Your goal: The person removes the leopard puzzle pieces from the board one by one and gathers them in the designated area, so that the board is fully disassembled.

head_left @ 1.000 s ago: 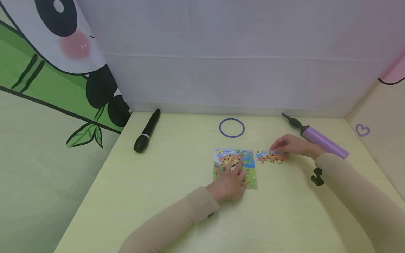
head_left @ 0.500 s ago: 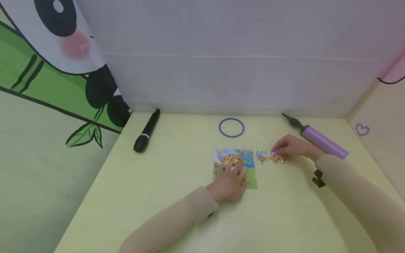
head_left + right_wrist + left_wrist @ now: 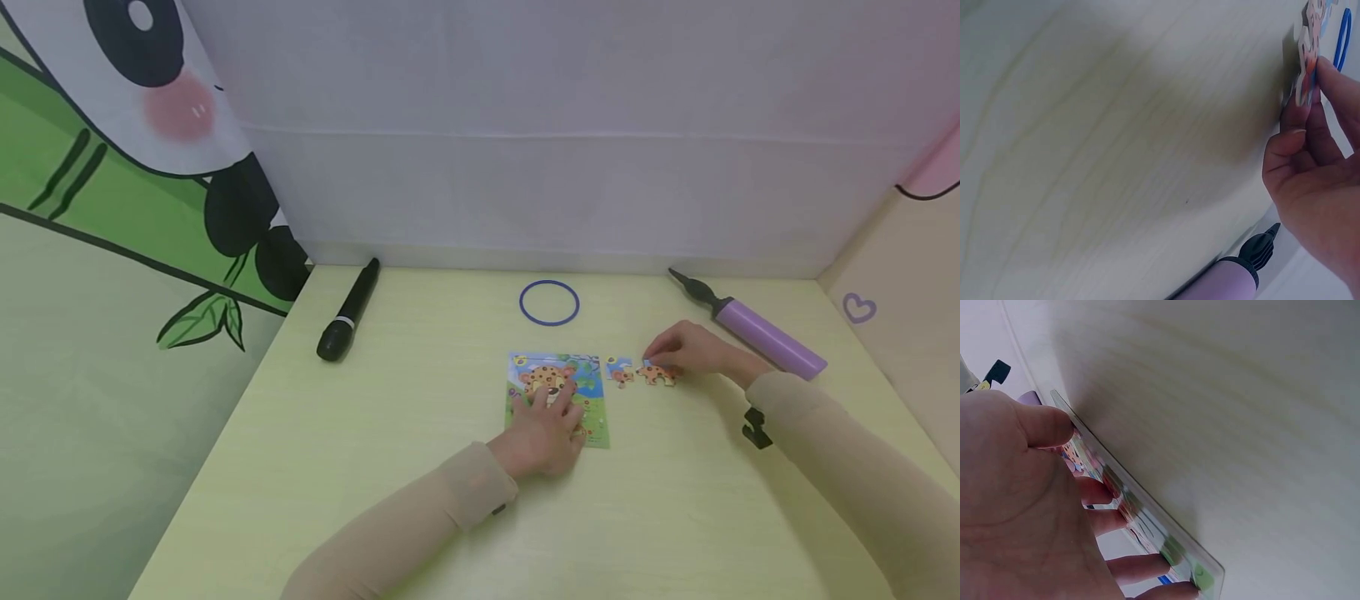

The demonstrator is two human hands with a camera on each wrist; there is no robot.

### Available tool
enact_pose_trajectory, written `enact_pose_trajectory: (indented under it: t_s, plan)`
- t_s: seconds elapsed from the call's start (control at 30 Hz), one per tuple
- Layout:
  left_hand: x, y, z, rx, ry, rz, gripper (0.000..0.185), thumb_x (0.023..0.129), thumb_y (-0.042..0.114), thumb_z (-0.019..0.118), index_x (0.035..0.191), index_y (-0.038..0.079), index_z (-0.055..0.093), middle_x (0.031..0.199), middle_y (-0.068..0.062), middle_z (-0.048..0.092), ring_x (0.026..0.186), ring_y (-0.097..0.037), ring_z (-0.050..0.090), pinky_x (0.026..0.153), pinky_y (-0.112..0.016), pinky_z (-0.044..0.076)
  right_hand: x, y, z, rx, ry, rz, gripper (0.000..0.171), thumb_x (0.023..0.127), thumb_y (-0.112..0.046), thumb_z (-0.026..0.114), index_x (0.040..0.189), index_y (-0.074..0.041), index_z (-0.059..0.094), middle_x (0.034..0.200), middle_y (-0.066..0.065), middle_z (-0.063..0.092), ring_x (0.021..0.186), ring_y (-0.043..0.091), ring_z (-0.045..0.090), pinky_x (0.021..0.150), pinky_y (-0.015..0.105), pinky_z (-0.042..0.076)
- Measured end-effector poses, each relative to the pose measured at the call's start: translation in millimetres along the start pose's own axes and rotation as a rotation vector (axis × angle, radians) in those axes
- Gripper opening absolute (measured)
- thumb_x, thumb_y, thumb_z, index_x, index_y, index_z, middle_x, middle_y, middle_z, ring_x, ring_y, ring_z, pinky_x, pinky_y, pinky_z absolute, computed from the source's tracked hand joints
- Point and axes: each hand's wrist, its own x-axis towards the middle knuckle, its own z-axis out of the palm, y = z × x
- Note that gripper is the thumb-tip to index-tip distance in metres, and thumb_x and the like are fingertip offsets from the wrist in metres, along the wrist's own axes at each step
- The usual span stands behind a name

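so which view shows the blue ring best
The head view: the whole blue ring lies flat on the table behind the puzzle. The right wrist view catches only an edge-on sliver; the left wrist view shows none.

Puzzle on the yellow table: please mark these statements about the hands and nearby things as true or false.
1. The left hand rests on the puzzle board. True.
2. The right hand holds the purple pump. False: it pinches a loose puzzle piece; the pump lies behind it.
3. The blue ring lies beyond the board. True.
4. The black microphone lies right of the board. False: it lies to the left.
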Motion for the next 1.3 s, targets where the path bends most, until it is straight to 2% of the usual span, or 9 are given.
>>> enact_pose_trajectory:
  t_s: [0.3, 0.67, 0.83, 1.0, 1.07, 1.23, 1.3]
  plan:
    - [0.1, 0.1, -0.3, -0.004, -0.005, -0.003, 0.044, 0.100, 0.050, 0.031, 0.138, 0.030, 0.039, 0.159, 0.002, 0.001, 0.134, -0.030, 0.020, 0.098, -0.067, 0.024, 0.1, 0.4, 2.7, -0.018, 0.025, -0.013, 0.014, 0.089, -0.007, 0.066, 0.099, 0.001, 0.072, 0.063, 0.005, 0.060, 0.055, 0.014, 0.050, 0.049, 0.025, 0.041]
    - [1.8, 0.1, 0.8, -0.003, -0.013, -0.007, 0.046, 0.101, 0.050, 0.030, 0.141, 0.029, 0.037, 0.159, 0.002, 0.001, 0.135, -0.030, 0.019, 0.098, -0.068, 0.022, 3.2, 6.6, 7.2, -0.081, 0.089, -0.007, 0.012, 0.088, -0.008, 0.069, 0.098, -0.003, 0.074, 0.075, 0.001, 0.066, 0.062, 0.016, 0.054, 0.057, 0.028, 0.045]
    - [3.1, 0.1, 1.1, 0.002, -0.045, -0.007, 0.047, 0.101, 0.050, 0.027, 0.142, 0.030, 0.035, 0.159, 0.002, -0.003, 0.137, -0.030, 0.015, 0.099, -0.067, 0.022, 3.0, 6.5, 8.5, -0.088, 0.090, -0.014, 0.011, 0.088, -0.009, 0.069, 0.097, -0.004, 0.073, 0.068, 0.000, 0.063, 0.060, 0.016, 0.054, 0.057, 0.028, 0.046]
    - [2.9, 0.5, 1.2, -0.008, -0.031, -0.006, 0.045, 0.101, 0.049, 0.028, 0.140, 0.029, 0.038, 0.159, 0.002, -0.001, 0.136, -0.030, 0.017, 0.100, -0.066, 0.022, 3.5, 5.8, 8.0, -0.092, 0.086, -0.027, 0.010, 0.089, -0.008, 0.068, 0.096, -0.004, 0.073, 0.066, 0.001, 0.062, 0.059, 0.016, 0.054, 0.056, 0.029, 0.045]
    - [2.2, 0.7, 0.9, -0.009, -0.023, -0.007, 0.044, 0.101, 0.050, 0.029, 0.139, 0.029, 0.038, 0.159, 0.002, 0.000, 0.135, -0.030, 0.019, 0.099, -0.066, 0.022, 4.0, 5.6, 7.4, -0.099, 0.087, -0.031, 0.011, 0.089, -0.010, 0.068, 0.097, -0.004, 0.073, 0.071, 0.002, 0.064, 0.062, 0.017, 0.055, 0.059, 0.031, 0.046]
    - [0.8, 0.7, -0.2, -0.006, -0.008, -0.007, 0.043, 0.100, 0.050, 0.031, 0.138, 0.030, 0.039, 0.159, 0.002, 0.001, 0.131, -0.030, 0.023, 0.098, -0.067, 0.024, 6.7, 1.9, 7.2, -0.135, 0.118, -0.051, 0.013, 0.089, -0.013, 0.069, 0.100, -0.008, 0.074, 0.095, 0.003, 0.069, 0.084, 0.019, 0.060, 0.076, 0.039, 0.048]
    - [0.9, 0.7, 0.0, -0.004, -0.003, -0.005, 0.044, 0.100, 0.050, 0.031, 0.139, 0.030, 0.038, 0.159, 0.002, 0.002, 0.131, -0.030, 0.023, 0.098, -0.067, 0.024, 8.2, -1.6, 8.0, -0.140, 0.127, -0.064, 0.013, 0.089, -0.013, 0.069, 0.101, -0.008, 0.073, 0.099, 0.004, 0.069, 0.089, 0.020, 0.060, 0.080, 0.041, 0.048]
